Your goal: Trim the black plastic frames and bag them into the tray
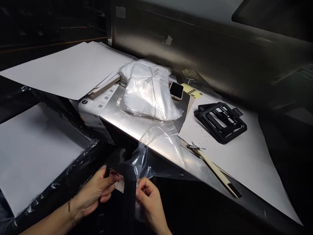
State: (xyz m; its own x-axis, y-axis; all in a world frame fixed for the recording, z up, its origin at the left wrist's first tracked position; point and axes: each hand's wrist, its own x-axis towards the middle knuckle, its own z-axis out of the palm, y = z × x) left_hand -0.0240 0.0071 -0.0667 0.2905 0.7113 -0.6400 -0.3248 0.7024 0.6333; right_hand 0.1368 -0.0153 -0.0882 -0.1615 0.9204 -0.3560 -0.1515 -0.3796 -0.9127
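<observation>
My left hand point(101, 189), with a thin bracelet at the wrist, is closed around one side of a black plastic frame point(130, 176). The frame is dark against a dark background, so its full outline is hard to make out. A clear plastic bag point(144, 156) hangs beside the frame, and its upper part lies over the metal table's edge. My right hand point(149, 199) pinches the bag between thumb and fingers, close to the frame. Whether any part of the frame is inside the bag, I cannot tell.
On the metal table point(119, 114) lie a tied bundle of clear bags point(151, 91), a phone point(176, 90) and a yellow label sheet point(192, 91). Black plastic frames point(221, 140) rest on white board point(256, 173), near a cutter-like tool point(217, 173). White sheets point(66, 68) overhang at left.
</observation>
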